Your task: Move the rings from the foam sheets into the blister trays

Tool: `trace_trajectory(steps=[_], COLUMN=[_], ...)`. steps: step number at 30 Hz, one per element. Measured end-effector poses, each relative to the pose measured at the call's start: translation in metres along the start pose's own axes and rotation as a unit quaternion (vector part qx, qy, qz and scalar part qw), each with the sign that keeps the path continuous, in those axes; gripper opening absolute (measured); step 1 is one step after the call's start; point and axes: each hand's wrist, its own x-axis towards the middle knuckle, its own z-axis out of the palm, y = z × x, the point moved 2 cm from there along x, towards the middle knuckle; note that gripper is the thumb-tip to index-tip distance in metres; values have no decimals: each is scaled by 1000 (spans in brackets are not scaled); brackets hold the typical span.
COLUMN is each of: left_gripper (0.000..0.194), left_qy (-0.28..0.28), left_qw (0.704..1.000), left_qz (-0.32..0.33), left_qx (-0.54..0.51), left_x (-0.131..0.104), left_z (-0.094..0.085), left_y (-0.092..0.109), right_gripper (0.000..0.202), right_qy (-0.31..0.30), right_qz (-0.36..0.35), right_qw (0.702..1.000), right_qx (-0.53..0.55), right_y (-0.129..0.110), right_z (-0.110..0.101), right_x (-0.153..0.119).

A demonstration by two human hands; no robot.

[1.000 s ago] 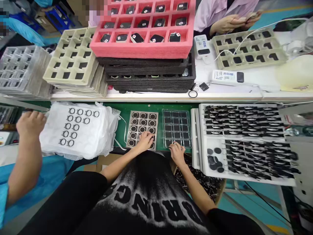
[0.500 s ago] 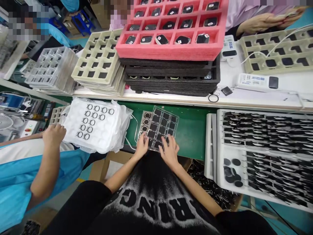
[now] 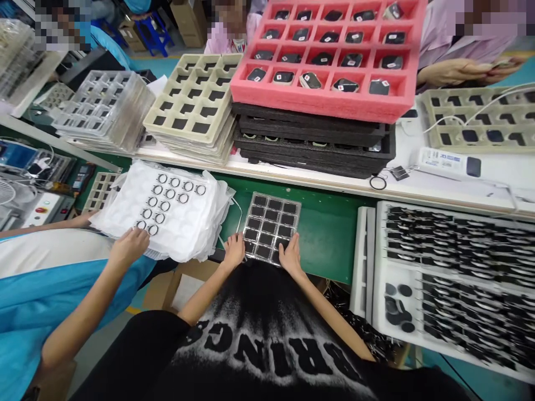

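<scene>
A clear plastic tray (image 3: pixel 273 196) with rows of black square pieces (image 3: pixel 269 228) lies in front of me on the green work surface (image 3: pixel 321 245). My left hand (image 3: pixel 234 252) grips the tray's near left edge, its fingers curled against the side. At the near right edge, my right hand (image 3: pixel 291 257) closes on the rim, thumb toward the inside. The tray sits squarely between both hands. Whatever lies under it is hidden.
A co-worker's hand (image 3: pixel 132 245) touches a ring on the white tray stack (image 3: pixel 184 223) at left. Behind, a shelf holds cream trays (image 3: pixel 184 125) and a pink foam tray (image 3: pixel 321 100). A white rack (image 3: pixel 380 245) of black parts stands right.
The clear tray has turned from slanted to nearly straight and now covers the ring-filled tray seen beneath it. My hands have moved to its two sides. The co-worker's hand has reached the rings.
</scene>
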Motion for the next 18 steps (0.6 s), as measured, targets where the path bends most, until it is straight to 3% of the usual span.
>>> trace_trajectory(steps=[7, 11, 13, 15, 18], left_gripper=[41, 42, 41, 36, 36], left_qy=[-45, -66, -88, -74, 43], left_qw=[998, 995, 992, 990, 985], left_qz=[37, 67, 90, 110, 117], left_qx=[15, -12, -27, -54, -116], left_x=[7, 2, -1, 0, 17], left_z=[-30, -50, -61, -77, -111], left_y=[12, 10, 6, 0, -17], right_gripper=[86, 81, 79, 78, 72], right_qy=[42, 115, 145, 149, 116], right_qz=[-16, -3, -50, -124, -248], right_qw=[998, 983, 974, 965, 946], right_qx=[-44, -140, -169, -174, -173], right_y=[1, -10, -28, -56, -120], right_z=[3, -2, -6, -7, -4], right_x=[5, -3, -9, -13, -15])
